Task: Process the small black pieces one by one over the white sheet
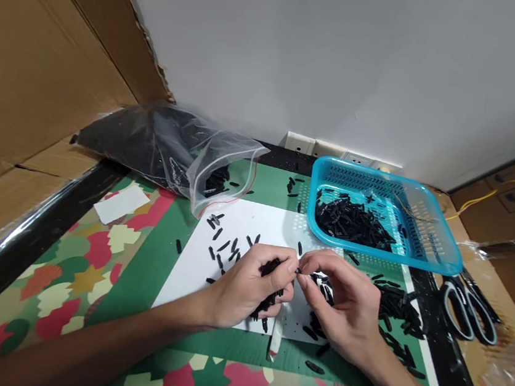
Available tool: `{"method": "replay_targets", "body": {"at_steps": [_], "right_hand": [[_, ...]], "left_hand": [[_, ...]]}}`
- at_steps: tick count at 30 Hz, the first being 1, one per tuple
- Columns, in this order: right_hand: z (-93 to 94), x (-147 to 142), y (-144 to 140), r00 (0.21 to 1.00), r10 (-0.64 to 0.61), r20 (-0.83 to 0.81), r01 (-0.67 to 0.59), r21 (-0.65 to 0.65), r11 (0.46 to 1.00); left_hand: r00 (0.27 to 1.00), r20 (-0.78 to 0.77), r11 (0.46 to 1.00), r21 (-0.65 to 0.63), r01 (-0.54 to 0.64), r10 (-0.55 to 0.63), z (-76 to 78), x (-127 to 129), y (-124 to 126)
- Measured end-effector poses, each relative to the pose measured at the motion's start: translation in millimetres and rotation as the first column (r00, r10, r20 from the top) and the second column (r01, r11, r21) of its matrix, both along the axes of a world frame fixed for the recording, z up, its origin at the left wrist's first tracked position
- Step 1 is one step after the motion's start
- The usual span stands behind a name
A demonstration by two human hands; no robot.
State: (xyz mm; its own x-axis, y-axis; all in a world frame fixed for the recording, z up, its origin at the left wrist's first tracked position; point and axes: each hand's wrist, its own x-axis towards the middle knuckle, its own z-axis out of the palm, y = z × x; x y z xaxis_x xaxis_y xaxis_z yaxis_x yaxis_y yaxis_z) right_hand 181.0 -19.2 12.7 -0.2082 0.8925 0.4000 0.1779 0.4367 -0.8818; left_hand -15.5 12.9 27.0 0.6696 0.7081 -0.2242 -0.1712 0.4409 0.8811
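Note:
My left hand (247, 285) is closed around a bunch of small black elongated pieces (267, 306), held above a white sheet (182, 283). Thumb and forefinger of my right hand (348, 296) pinch together at my left fingertips, over what looks like one small black piece (298, 271). What exactly sits in that pinch is mostly hidden. More loose black pieces (223, 245) lie scattered on the sheet to the left, and a pile of them (396, 302) spreads out right of my right hand. Beneath my hands lies a slim white stick-like object (276, 337) with a reddish tip.
A blue basket (430, 262) holding black pieces stands at the back right. At the back left, a zip bag (152, 137) full of dark pieces lies with its mouth toward the sheet. Scissors (470, 310) lie far right. A white card (121, 204) rests at left.

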Motion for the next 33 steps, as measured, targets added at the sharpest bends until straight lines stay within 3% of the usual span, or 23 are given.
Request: {"method": "replay_targets", "body": {"at_steps": [12,20,33], "right_hand": [[1.3,1.3,0.5,0.996,0.081,-0.034,-0.084,-0.085,0.993],[1.1,3.3,3.5,0.99,-0.02,-0.137,0.018,-0.016,1.0],[1.8,5.7,5.5,0.999,-0.021,-0.029,0.024,0.127,0.992]], "left_hand": [[0.997,0.079,0.998,-0.055,-0.003,0.007,-1.3,1.3,4.0],[0.996,0.075,0.999,-0.03,-0.035,0.038,4.4,0.1,5.9],[0.998,0.061,0.999,-0.035,-0.009,0.011,1.2,0.8,2.7]]}}
